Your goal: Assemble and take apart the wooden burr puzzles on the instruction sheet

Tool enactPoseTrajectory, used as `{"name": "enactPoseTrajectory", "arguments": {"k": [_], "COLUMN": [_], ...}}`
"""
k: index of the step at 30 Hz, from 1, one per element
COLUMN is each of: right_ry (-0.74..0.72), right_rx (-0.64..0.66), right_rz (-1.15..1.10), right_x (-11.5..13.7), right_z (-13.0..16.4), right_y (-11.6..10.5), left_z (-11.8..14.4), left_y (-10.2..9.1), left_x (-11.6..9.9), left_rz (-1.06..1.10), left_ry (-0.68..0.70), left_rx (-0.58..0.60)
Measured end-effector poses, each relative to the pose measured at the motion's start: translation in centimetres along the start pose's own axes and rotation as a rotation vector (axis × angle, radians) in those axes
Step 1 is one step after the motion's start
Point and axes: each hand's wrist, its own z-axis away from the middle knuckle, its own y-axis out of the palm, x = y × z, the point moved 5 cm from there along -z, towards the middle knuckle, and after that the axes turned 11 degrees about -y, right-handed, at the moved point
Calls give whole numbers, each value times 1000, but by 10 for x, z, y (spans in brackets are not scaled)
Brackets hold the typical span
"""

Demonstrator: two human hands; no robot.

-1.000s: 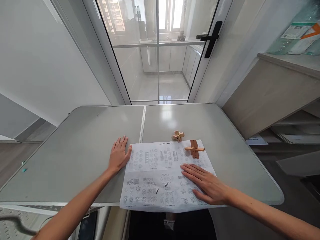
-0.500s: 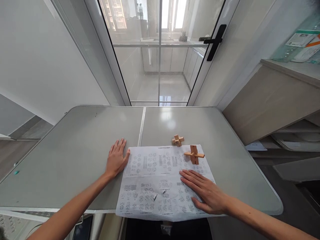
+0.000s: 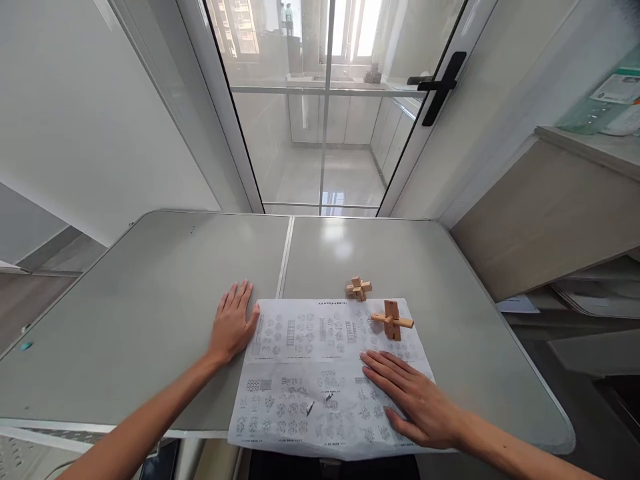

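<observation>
A grey folding table (image 3: 150, 313) carries a printed diagram sheet (image 3: 310, 373) at its near edge, and the work appears to be at the stage of settling this sheet flat; any next move would call for lifting a palm clear first. The right hand (image 3: 417, 400) lies open, fingers spread, flat on the sheet's right half. The left hand (image 3: 231, 323) rests open on the table, thumb touching the sheet's left edge. Two small wooden puzzles (image 3: 393, 320) sit untouched at the far right corner.
</observation>
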Motion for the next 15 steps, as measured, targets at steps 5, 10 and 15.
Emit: {"name": "enactPoseTrajectory", "arguments": {"k": [5,10,15], "right_ry": [-8,-15,-13], "right_rx": [18,13,-8], "right_rz": [10,19,9], "right_x": [-1,0,0], "right_z": [1,0,0], "right_y": [4,2,1], "left_z": [1,3,4], "left_y": [0,-2,0], "left_x": [-1,-1,0], "left_rz": [3,4,-11], "left_ry": [2,2,2], "left_rx": [-9,-5,-2]}}
